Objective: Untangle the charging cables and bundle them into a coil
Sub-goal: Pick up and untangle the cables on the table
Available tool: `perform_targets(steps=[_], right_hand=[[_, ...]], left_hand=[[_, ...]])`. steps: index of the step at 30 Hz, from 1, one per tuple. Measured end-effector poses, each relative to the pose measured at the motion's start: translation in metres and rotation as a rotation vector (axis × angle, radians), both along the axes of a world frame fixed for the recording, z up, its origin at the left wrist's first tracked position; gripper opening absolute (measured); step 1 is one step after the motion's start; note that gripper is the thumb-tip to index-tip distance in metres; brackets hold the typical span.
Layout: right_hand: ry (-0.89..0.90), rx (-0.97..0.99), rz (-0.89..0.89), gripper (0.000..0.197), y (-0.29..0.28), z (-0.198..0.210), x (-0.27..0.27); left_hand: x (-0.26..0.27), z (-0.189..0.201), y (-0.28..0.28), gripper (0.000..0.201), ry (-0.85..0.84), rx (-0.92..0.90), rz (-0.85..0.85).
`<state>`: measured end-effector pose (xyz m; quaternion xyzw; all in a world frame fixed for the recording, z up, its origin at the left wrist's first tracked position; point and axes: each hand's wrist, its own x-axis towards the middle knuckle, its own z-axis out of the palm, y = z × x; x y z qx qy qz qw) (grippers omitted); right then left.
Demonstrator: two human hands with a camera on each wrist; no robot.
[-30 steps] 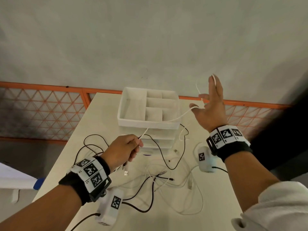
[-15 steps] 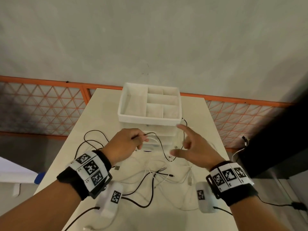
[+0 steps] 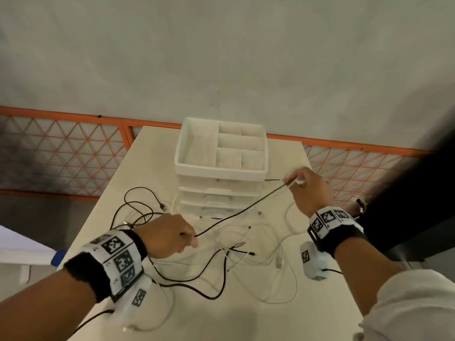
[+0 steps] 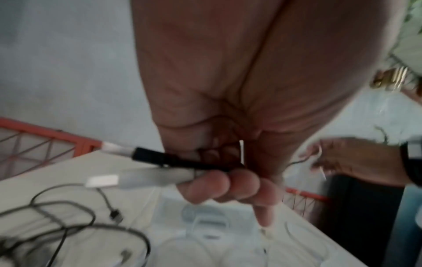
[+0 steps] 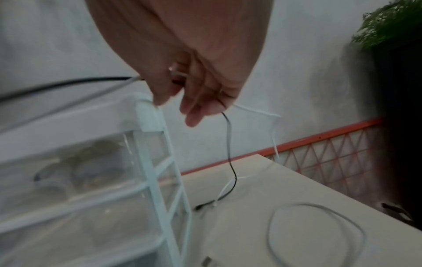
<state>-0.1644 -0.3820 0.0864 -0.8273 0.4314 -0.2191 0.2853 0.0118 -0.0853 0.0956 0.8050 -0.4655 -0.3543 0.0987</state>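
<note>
Between the hands, black cable point(image 3: 242, 209) stretched taut. Left hand point(image 3: 167, 236) fisted on black and white plug ends; right hand point(image 3: 309, 189) pinching black and white strands.

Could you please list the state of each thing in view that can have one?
Left hand: grip closed on two plug ends, black and white.
Right hand: pinches black and white cables.
Black cable: stretched taut between both hands.
Loose cables: tangled on the table.
Drawer unit: upright, drawers closed.
</note>
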Motion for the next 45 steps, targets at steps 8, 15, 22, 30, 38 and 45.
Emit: perform_targets(steps=[8, 15, 22, 30, 38, 45], right_hand=[[0.363, 0.248, 0.104, 0.060, 0.026, -0.057, -0.021], [0.721, 0.309, -0.044, 0.042, 0.057, -0.123, -0.046], [0.547, 0.322, -0.060, 0.016, 0.060, -0.120, -0.036], [0.410, 0.375, 0.053, 0.017, 0.082, -0.126, -0.023], [-0.236, 0.646, 0.452, 0.023, 0.111, 0.013, 0.018], [-0.101, 0.422, 0.581, 0.009, 0.141, 0.041, 0.029]], left_hand=[[-0.022, -0.038, -0.020, 0.026, 0.361, -0.311, 0.666], [-0.023, -0.015, -0.037, 0.027, 0.605, -0.437, 0.766], [-0.021, 0.000, -0.040, 0.022, 0.683, -0.542, 0.759], [-0.024, -0.002, -0.032, 0.018, 0.782, -0.501, 0.738], [-0.024, 0.014, -0.041, 0.018, 0.930, -0.602, 0.772], [-0.031, 0.031, -0.051, 0.019, 0.672, -0.521, 0.587]])
